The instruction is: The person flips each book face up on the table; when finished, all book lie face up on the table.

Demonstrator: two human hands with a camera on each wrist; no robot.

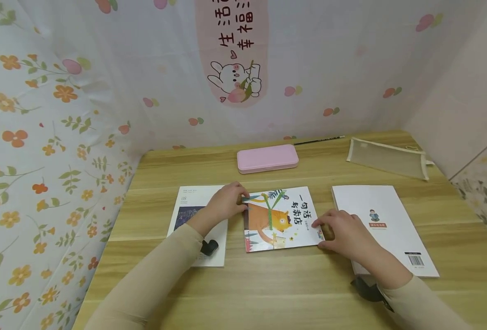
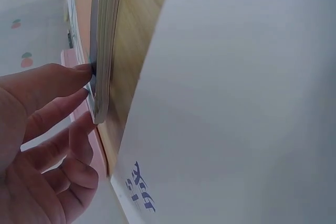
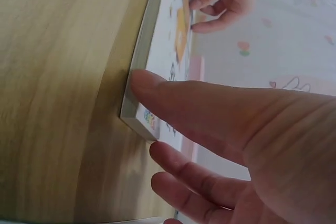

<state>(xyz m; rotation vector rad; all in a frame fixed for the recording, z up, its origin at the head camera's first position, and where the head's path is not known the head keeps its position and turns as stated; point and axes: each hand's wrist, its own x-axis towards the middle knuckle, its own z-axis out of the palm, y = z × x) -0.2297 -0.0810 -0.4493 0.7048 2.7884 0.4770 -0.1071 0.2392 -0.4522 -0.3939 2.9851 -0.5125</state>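
Observation:
A picture book point(image 1: 282, 219) with an orange animal on its cover lies face up in the middle, between both hands. My left hand point(image 1: 228, 201) grips its left edge near the upper corner; in the left wrist view the thumb point(image 2: 73, 77) presses the edge and the fingers bend beside the corner. At the lower right corner, my right hand point(image 1: 346, 233) holds the book. The right wrist view shows that thumb point(image 3: 149, 82) against the book's lower edge, with other fingers by the corner.
Under my left forearm lies a white book point(image 1: 216, 256) with a dark blue picture. Another white book point(image 1: 396, 229) lies at right, partly behind my right hand. Farther back are a pink pencil case point(image 1: 267, 158), a dark pencil point(image 1: 319, 140) and a mesh zip pouch point(image 1: 385, 158) on the wooden table point(image 1: 268, 293).

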